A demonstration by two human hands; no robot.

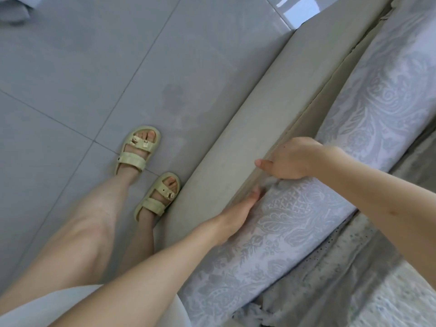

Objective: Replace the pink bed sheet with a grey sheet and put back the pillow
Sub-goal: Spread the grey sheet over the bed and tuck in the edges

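The mattress (368, 119) shows its pale side with a woven leaf pattern and lies inside a beige padded bed frame (236, 142). A grey sheet (330, 274) with an eyelet hem lies bunched on top of the mattress at the lower right. My left hand (243, 206) has straight fingers pressed into the gap between mattress and frame. My right hand (292, 159) curls over the mattress edge at the same gap, thumb pointing left, and its fingertips are hidden. No pink sheet or pillow is in view.
A grey tiled floor (94, 67) fills the left side. My feet in pale yellow sandals (139, 149) stand right against the frame. A bit of white cloth (16, 8) lies at the top left corner.
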